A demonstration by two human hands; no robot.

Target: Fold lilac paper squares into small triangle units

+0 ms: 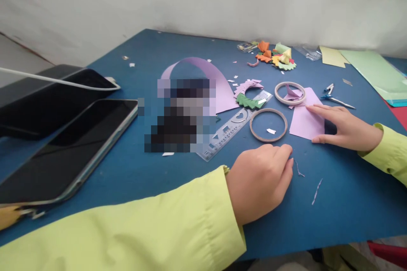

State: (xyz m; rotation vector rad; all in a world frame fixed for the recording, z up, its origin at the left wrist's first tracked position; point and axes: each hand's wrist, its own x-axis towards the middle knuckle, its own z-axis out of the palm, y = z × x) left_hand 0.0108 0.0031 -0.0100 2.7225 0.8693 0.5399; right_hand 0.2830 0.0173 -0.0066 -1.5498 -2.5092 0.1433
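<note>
My left hand (262,178) is closed with the thumb against the curled fingers, low over the front of the table. A thin twisted strip (298,168) lies right at its fingertips; I cannot tell whether the fingers hold it. My right hand (345,125) has thumb and fingers apart, the fingertips resting on a purple paper piece (303,123). Behind that paper, a roll of tape (290,93) surrounds a folded purple bit. Nearer my left hand lies a brown tape ring (269,125). A second thin strip (317,191) sits to the right.
A clear ruler (222,135) lies left of the rings, beside a purple and green folded-paper ring (249,99) and a curled purple sheet (219,89). A phone (73,148) occupies the left. A blue compass (337,99), green sheets (372,72) and orange-yellow folded papers (265,53) lie farther back.
</note>
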